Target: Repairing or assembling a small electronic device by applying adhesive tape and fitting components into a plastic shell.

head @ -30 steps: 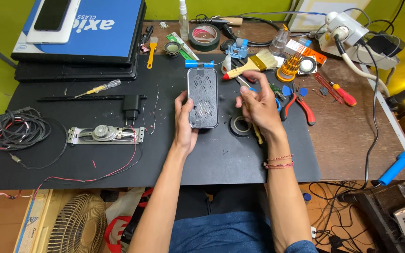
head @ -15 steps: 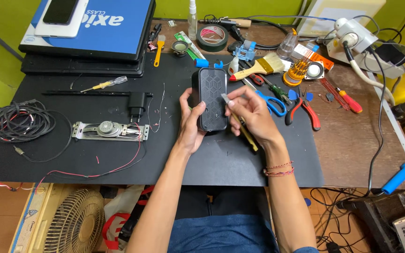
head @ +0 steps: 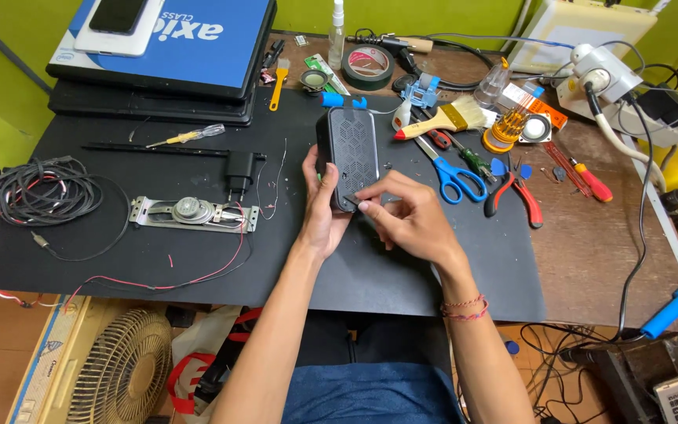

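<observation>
Speaker box (head: 349,155) is still closed, grille on, tilted up off the surface (head: 198,259). Left hand (head: 322,210) has its grip clenched around the box's side; right hand (head: 410,220) pinches at its lower corner, so opening looks barely started.

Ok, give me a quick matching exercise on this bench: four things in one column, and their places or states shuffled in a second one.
Things:
1. black speaker box
2. scissors
3. paintbrush
4. coil of wires

Places or states:
A. far left of the black mat
B. held in the left hand, right hand at its lower edge
C. blue handles, lying just right of the box
D. pale bristles, lying beyond the scissors

Pairs: 1-B, 2-C, 3-D, 4-A
</observation>
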